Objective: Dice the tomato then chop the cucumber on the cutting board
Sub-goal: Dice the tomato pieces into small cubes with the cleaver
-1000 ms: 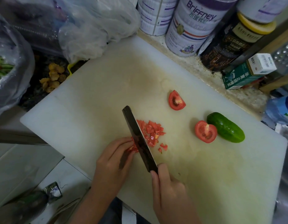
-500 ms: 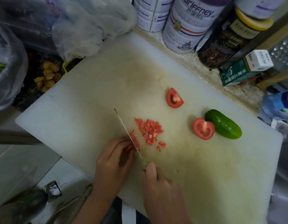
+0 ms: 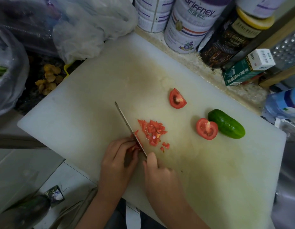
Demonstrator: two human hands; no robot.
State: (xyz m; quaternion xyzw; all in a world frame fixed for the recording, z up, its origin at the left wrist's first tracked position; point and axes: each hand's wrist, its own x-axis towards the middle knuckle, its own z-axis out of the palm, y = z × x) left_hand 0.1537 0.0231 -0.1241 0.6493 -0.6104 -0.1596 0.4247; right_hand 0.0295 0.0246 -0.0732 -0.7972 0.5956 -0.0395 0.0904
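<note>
Left hand (image 3: 117,162) pinches tomato strip (image 3: 134,147); right hand (image 3: 160,176) grips knife (image 3: 128,128), blade pointing away-left.

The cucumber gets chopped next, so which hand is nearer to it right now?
Right. The right hand, gripping the knife, sits below and left of the cucumber; the left hand, holding a tomato piece, lies farther left, beyond the knife.

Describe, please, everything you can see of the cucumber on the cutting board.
The cucumber is short, plump and whole, with glossy dark green skin and rounded ends. It lies on its side, slanting, toward the right of the white cutting board. A tomato half, cut face up, sits against its left end and seems to touch it; nothing else does.
</note>
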